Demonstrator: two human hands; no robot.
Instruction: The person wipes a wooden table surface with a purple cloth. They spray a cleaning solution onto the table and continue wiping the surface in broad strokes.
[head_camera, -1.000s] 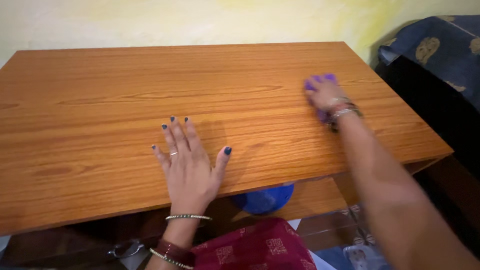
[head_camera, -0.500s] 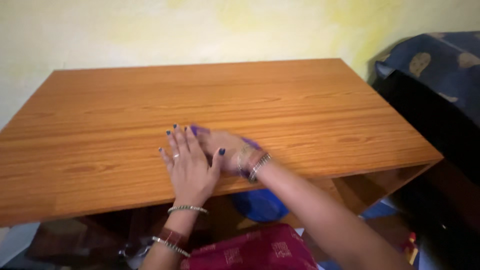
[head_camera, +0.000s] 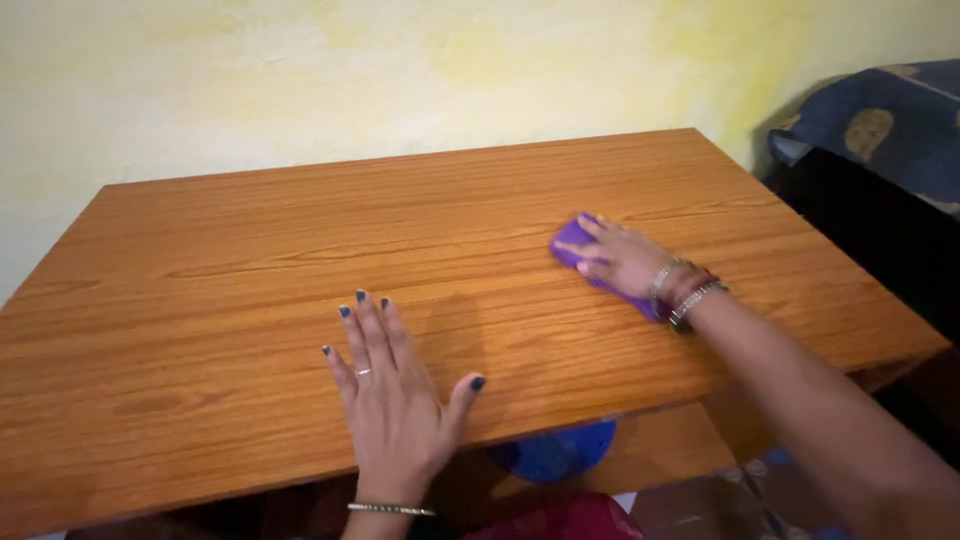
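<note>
Left hand (head_camera: 395, 400) flat on the table (head_camera: 200, 290), palm down, fingers spread and pointing toward 12 o'clock, thumb out toward 3 o'clock; clamped on nothing. Dark blue polish on the nails, a thin ring on one finger, a slim bangle (head_camera: 390, 509) at the wrist. Placed near the table's front edge, a little left of centre.

Right hand (head_camera: 622, 258) pressed flat on a purple cloth (head_camera: 575, 240), fingers stretched toward 9 o'clock, palm covering most of it. Not curled round the cloth, only laid on top and pushing it against the wood. Several bracelets (head_camera: 685, 290) at the wrist, forearm running off toward 5 o'clock and out of the lower right corner.

Hands well apart: right hand at about 2 o'clock from the left one. Purple cloth on the right half of the tabletop, touching the wood, its uncovered end sticking out past the fingertips at 10 o'clock from the hand, a sliver also showing under the wrist.

Beyond the hands, bare orange-brown wood grain across the tabletop. Pale yellow wall (head_camera: 400, 80) at 12 o'clock behind the table. Dark blue patterned fabric (head_camera: 880, 130) at 2 o'clock, beside the table's far right corner. Round blue thing (head_camera: 560, 455) under the front edge at 6 o'clock, partly hidden. Dark red cloth (head_camera: 570, 522) at the bottom edge.
</note>
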